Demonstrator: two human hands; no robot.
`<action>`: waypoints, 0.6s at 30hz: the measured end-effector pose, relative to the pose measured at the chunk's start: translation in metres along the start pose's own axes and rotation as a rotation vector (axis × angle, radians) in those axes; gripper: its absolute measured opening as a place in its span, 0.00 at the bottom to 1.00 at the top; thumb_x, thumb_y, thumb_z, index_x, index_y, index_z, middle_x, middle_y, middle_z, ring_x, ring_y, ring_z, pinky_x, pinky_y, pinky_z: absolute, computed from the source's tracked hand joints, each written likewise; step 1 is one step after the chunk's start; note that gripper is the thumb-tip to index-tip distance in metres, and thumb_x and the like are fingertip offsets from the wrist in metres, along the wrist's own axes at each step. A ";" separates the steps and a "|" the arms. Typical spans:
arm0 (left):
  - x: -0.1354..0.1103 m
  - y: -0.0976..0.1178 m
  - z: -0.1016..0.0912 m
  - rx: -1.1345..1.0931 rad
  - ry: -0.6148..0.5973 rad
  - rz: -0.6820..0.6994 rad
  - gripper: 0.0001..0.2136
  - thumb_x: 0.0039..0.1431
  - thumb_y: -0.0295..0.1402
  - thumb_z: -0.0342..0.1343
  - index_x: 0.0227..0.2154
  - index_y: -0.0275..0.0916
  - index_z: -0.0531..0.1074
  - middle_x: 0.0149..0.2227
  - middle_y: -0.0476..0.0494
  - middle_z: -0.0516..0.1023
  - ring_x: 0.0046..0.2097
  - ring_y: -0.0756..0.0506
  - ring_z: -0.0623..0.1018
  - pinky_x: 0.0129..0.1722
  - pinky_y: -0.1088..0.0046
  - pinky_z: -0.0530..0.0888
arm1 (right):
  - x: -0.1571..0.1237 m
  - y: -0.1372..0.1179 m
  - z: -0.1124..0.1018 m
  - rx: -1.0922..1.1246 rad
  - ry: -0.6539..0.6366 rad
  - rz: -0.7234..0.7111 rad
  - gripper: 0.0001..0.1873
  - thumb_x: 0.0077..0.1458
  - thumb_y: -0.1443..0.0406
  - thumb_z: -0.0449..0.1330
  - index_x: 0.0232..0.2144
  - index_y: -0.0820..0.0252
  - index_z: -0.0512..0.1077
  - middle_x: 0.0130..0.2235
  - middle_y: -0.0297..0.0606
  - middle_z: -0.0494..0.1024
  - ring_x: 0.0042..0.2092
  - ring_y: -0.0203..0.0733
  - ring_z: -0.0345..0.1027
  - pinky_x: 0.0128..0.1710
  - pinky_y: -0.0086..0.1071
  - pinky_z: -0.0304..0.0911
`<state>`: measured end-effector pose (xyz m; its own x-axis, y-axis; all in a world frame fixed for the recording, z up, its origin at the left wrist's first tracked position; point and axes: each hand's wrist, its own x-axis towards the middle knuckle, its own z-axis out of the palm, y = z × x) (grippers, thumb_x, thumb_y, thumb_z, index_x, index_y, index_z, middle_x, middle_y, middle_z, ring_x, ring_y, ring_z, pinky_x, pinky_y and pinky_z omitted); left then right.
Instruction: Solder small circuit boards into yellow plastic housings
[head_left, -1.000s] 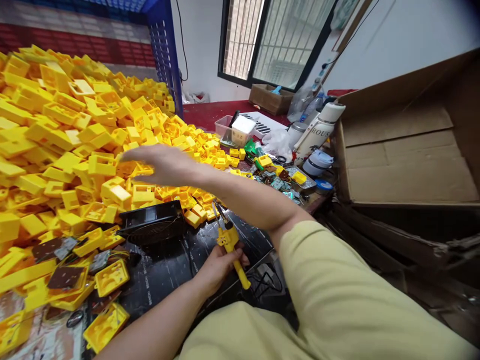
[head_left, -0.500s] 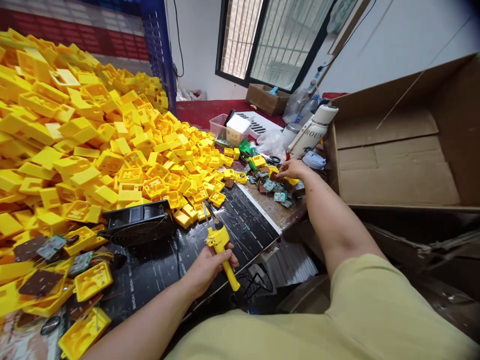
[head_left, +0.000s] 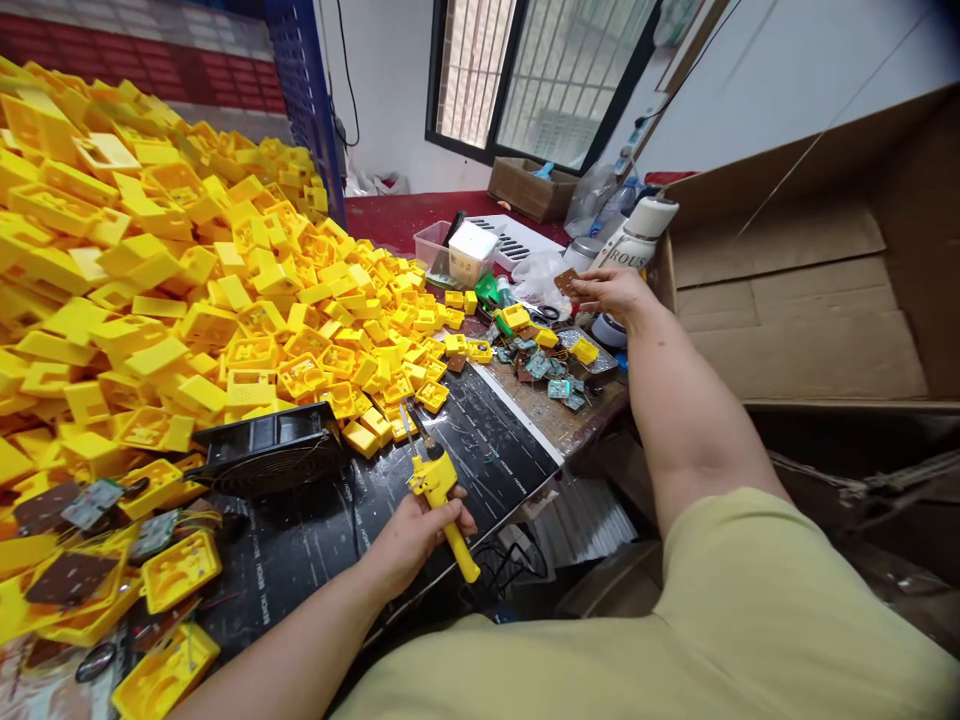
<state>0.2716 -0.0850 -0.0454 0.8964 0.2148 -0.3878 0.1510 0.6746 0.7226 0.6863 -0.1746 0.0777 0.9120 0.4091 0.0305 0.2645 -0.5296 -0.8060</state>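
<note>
My left hand [head_left: 420, 530] is wrapped round the handle of a yellow soldering gun [head_left: 436, 478], its tip pointing away over the black mat. In my right hand [head_left: 616, 292], a small brown circuit board [head_left: 566, 282] is pinched between the fingertips, raised above the bench's far right part. Below that hand lies a heap of small circuit boards [head_left: 538, 365] with wires and a few yellow cases among them. A large pile of yellow plastic cases [head_left: 225, 300] covers the left and middle of the bench. More boards and open cases [head_left: 180, 570] lie at the near left.
A black fan [head_left: 270, 450] stands on the black mat [head_left: 480, 450]. Behind the boards are scissors [head_left: 546, 312], a clear plastic tub [head_left: 433, 250] and a white bottle [head_left: 646, 230]. A large open cardboard box [head_left: 810, 320] stands on the right, close to my right arm.
My right hand has lifted from the heap of circuit boards, moving up and slightly right with a brown board in its fingers. My left hand still holds the soldering gun in nearly the same place.
</note>
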 end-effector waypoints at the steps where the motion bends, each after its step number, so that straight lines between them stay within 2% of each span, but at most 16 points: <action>1: 0.000 0.000 0.000 0.002 0.002 0.001 0.25 0.40 0.42 0.72 0.37 0.34 0.70 0.26 0.48 0.77 0.31 0.50 0.77 0.37 0.74 0.71 | 0.001 0.003 0.000 -0.014 0.009 0.015 0.18 0.61 0.57 0.58 0.49 0.62 0.68 0.47 0.41 0.72 0.45 0.41 0.69 0.43 0.40 0.71; 7: -0.001 0.002 0.003 -0.008 0.009 -0.002 0.24 0.40 0.41 0.72 0.36 0.33 0.70 0.26 0.48 0.77 0.31 0.50 0.76 0.37 0.73 0.71 | 0.004 0.022 0.006 -0.104 0.049 0.080 0.19 0.61 0.56 0.58 0.50 0.61 0.67 0.50 0.42 0.70 0.48 0.43 0.68 0.46 0.43 0.69; 14: 0.000 0.002 0.003 -0.004 0.009 -0.007 0.24 0.40 0.41 0.72 0.36 0.33 0.70 0.26 0.48 0.78 0.31 0.50 0.76 0.37 0.73 0.71 | 0.002 0.029 0.009 -0.125 -0.123 0.091 0.19 0.61 0.57 0.58 0.50 0.62 0.67 0.49 0.42 0.71 0.46 0.42 0.69 0.45 0.42 0.70; 18: 0.000 0.002 0.003 -0.006 0.012 -0.009 0.24 0.40 0.41 0.72 0.36 0.34 0.70 0.26 0.48 0.78 0.31 0.50 0.76 0.37 0.73 0.71 | 0.002 0.030 0.007 -0.136 -0.142 0.085 0.18 0.61 0.57 0.58 0.49 0.62 0.68 0.49 0.42 0.71 0.47 0.42 0.69 0.45 0.42 0.70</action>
<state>0.2730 -0.0858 -0.0418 0.8899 0.2167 -0.4014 0.1570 0.6806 0.7156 0.6945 -0.1848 0.0495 0.8820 0.4543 -0.1250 0.2375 -0.6578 -0.7148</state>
